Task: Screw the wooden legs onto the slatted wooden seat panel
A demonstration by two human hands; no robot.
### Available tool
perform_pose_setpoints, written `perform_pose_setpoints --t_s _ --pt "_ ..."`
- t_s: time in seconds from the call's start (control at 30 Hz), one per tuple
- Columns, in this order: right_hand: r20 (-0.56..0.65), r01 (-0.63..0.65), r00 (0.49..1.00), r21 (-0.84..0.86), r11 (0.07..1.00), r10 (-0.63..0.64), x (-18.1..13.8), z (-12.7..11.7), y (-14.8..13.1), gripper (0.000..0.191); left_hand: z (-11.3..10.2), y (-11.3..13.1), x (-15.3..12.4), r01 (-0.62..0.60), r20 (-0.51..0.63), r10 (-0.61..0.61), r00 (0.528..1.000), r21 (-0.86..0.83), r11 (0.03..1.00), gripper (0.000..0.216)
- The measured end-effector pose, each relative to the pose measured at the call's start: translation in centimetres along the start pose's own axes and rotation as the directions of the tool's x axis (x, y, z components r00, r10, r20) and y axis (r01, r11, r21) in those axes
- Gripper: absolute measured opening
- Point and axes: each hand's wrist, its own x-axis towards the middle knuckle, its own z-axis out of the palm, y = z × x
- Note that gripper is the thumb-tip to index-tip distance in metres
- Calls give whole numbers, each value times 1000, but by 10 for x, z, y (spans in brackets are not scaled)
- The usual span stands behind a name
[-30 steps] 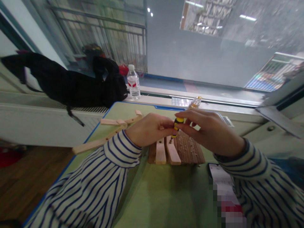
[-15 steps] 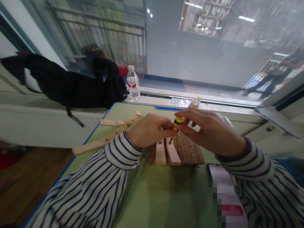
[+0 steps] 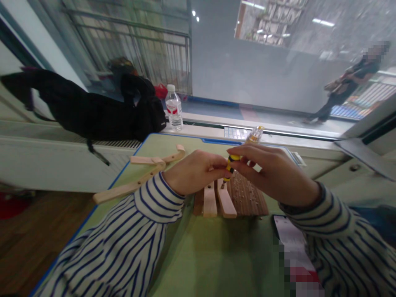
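Note:
Between my hands is a small yellow-and-black screwdriver (image 3: 229,168), standing almost upright. My right hand (image 3: 266,167) pinches the top of its handle with thumb and fingertips. Lower down, my left hand (image 3: 198,170) closes its fingers around the handle's side. The lower end meets a dark spot on a pale wooden strip (image 3: 227,203). Beside that lies another wooden strip (image 3: 210,202) with a dark hole. Both rest on a brown wood-grain board (image 3: 247,194) strewn with small light bits.
Left of my hands lie a long wooden piece (image 3: 119,192) and curved wooden pieces (image 3: 173,156) on the green table (image 3: 198,255). A phone (image 3: 292,239) lies at right. Behind are a clear bottle (image 3: 254,135), a water bottle (image 3: 173,108) and a black bag (image 3: 102,113). Someone (image 3: 349,84) walks beyond the glass.
The fingers of my right hand have shifted slightly on the screwdriver's top, and the handle shows a little more. The person beyond the glass has moved left.

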Motion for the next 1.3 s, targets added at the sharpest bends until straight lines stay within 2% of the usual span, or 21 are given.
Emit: perform_pose_setpoints --t_s 0.23,0.5,0.73,0.9,1.3 --pt "-37 -29 999 40 999 31 -1 0 -1 24 0 0 -1 -25 14 26 1000 -20 999 24" --pt "-6 -29 1000 48 998 29 3 0 -2 25 0 0 0 9 -40 -13 999 -91 996 23" --pt "21 -11 1000 76 997 9 3 -3 -3 33 1 -4 -3 24 -55 -27 998 -49 999 23" --pt "51 56 997 81 995 -61 3 -4 -3 26 0 -2 -2 7 -36 -8 999 -41 999 23" --pt "-21 -12 1000 75 997 13 1 0 -2 21 -1 4 -1 -21 -35 22 999 18 1000 21"
